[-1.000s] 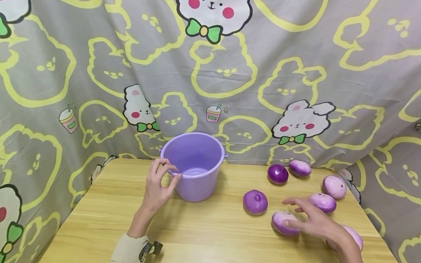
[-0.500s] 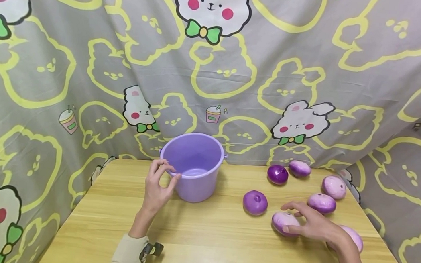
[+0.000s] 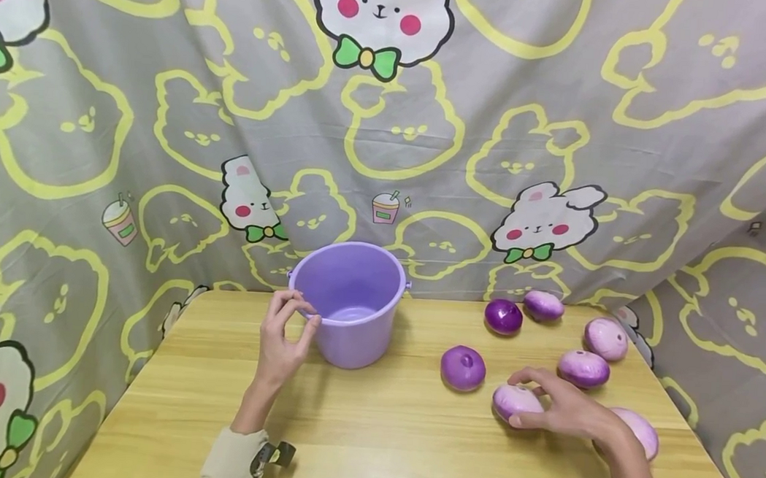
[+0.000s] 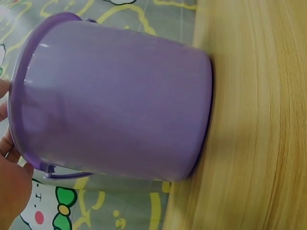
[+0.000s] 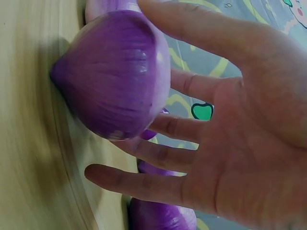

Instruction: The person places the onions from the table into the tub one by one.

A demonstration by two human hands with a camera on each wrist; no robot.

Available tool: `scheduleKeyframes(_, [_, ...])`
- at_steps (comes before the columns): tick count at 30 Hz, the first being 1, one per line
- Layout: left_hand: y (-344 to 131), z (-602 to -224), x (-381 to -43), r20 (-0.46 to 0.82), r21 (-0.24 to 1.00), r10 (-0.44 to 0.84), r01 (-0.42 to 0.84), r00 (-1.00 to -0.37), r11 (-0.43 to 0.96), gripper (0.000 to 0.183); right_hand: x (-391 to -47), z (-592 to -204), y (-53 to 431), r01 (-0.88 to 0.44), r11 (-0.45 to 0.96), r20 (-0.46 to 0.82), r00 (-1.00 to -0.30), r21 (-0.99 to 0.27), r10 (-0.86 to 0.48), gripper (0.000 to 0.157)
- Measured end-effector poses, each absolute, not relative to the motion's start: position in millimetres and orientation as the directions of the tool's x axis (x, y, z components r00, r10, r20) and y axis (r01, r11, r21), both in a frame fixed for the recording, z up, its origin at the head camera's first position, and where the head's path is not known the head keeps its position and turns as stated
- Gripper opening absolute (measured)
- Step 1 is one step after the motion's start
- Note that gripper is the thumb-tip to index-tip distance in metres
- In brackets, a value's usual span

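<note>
Your left hand pinches the bucket; your right hand holds the onion, but its smooth, round sides could slip.

Bucket and seven onions: sat on counter, bucket left, onions right; curtain hung behind the counter.

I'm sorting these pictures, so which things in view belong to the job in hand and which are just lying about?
In the job:
bucket, held by the left hand
onion, with the right hand around it

Just there, I'd judge:
six other onions, though they may join in
table
curtain
</note>
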State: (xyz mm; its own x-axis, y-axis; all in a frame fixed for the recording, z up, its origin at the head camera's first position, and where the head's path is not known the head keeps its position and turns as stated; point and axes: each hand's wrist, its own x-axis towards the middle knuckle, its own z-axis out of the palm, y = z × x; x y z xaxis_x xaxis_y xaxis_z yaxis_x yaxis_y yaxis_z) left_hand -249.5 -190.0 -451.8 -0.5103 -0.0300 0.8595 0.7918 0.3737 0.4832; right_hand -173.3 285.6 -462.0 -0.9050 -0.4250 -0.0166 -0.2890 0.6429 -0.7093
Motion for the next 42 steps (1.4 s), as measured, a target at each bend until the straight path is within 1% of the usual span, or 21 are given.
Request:
scheduleKeyframes(8, [-193.2,-449.2,-245.8,0.826,0.541,-0.017,0.786,-0.563,0.299,0.019,-175.4,-462.9,280.6,-0.308,0.657,-0.009,-0.902,-0.688,-0.432,0.051])
scheduleKeyframes(17, [-199.0,-452.1,-247.9,0.813,0.57,0.009,0.8,-0.582,0.186,0.022,-175.3,-462.1,280.0,-0.304,0.658,-0.022,-0.898,-0.689,-0.438,0.05])
scheduleKeyframes(21, [-198.5,-452.7,-247.7,0.806,0.581,0.003,0.793,-0.592,0.183,0.024,-175.6,-461.8,281.0,-0.306,0.666,-0.02,-0.901,-0.68,-0.434,0.05])
scheduleKeyframes(32, [-188.2,-434.6,-234.3,0.819,0.565,-0.007,0.802,-0.574,0.194,0.019,-173.9,-461.4,285.9,-0.268,0.674,-0.037,-0.915,-0.688,-0.402,0.051])
scheduleKeyframes(37, [-193.2,-446.1,-242.1,0.812,0.572,-0.004,0.794,-0.584,0.207,0.023,-173.4,-461.7,287.9,-0.262,0.684,-0.031,-0.923,-0.681,-0.384,0.052])
scheduleKeyframes(42, [-198.2,-452.9,-248.1,0.806,0.581,0.005,0.792,-0.592,0.189,0.025,-173.5,-460.9,288.9,-0.255,0.691,-0.024,-0.93,-0.676,-0.367,0.054])
